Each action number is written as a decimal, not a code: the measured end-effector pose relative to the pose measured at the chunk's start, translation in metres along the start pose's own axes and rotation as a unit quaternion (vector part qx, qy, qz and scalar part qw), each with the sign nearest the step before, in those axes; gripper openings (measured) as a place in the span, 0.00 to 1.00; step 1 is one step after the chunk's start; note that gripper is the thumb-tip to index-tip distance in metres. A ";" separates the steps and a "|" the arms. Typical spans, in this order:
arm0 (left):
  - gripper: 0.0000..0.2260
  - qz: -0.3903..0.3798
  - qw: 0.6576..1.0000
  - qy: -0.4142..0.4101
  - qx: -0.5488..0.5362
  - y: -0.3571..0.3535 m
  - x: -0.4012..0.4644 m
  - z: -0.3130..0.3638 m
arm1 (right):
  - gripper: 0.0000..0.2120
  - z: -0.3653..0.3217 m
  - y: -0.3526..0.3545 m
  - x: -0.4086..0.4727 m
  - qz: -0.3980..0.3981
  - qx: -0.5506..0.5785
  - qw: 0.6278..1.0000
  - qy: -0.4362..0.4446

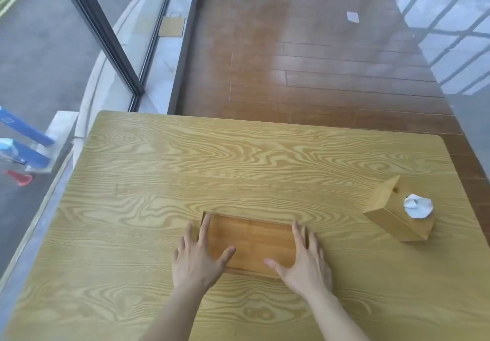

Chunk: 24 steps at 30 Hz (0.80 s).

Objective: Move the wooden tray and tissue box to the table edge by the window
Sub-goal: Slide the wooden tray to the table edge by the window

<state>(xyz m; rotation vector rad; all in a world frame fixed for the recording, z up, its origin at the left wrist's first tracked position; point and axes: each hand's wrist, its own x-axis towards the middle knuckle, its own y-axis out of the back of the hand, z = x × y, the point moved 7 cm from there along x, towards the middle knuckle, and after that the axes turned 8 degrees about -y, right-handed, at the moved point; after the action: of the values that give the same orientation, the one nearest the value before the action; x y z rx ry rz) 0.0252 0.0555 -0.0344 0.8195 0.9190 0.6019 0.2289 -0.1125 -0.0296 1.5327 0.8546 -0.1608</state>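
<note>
A flat rectangular wooden tray (253,237) lies on the light wood-grain table (185,171), near its front middle. My left hand (200,257) rests on the tray's left edge, fingers spread, thumb lying inside the tray. My right hand (305,260) is on the tray's right edge in the same way. Both hands lie flat against the tray's sides; neither has lifted it. A wooden tissue box (392,213) with white tissue (417,205) sticking out of its top stands at the table's right side, apart from both hands.
A glass window (53,49) with a dark frame runs along the table's left side, with a stone sill below it. Brown wooden floor (305,62) lies beyond the far table edge. A white scrap of paper (352,16) lies on that floor.
</note>
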 end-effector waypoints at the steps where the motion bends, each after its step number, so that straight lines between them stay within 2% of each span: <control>1: 0.46 -0.010 1.000 0.004 -0.013 -0.002 0.000 0.000 | 0.60 -0.001 -0.003 0.001 -0.013 0.002 1.000 -0.001; 4: 0.45 0.011 0.999 0.001 -0.041 -0.006 -0.002 0.003 | 0.58 -0.001 -0.004 0.000 0.007 -0.001 1.000 -0.004; 9: 0.44 0.002 0.998 0.010 -0.068 -0.008 0.002 0.001 | 0.52 -0.007 -0.009 0.000 -0.002 0.017 0.999 -0.043; 13: 0.43 0.015 0.999 0.020 -0.027 -0.003 0.003 -0.006 | 0.51 -0.019 -0.013 -0.001 0.000 -0.001 0.999 -0.047; 18: 0.44 0.049 0.998 0.042 -0.023 0.011 0.000 -0.037 | 0.50 -0.053 -0.013 -0.006 0.020 -0.031 0.999 -0.013; 24: 0.44 0.090 0.986 0.114 -0.084 0.034 -0.011 -0.098 | 0.48 -0.132 -0.025 -0.011 0.022 -0.070 0.996 0.052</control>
<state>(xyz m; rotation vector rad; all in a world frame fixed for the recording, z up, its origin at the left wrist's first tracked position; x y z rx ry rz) -0.0686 0.1005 -0.0357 0.6960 0.9915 0.9331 0.1555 0.0006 -0.0198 1.4372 0.8949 0.0116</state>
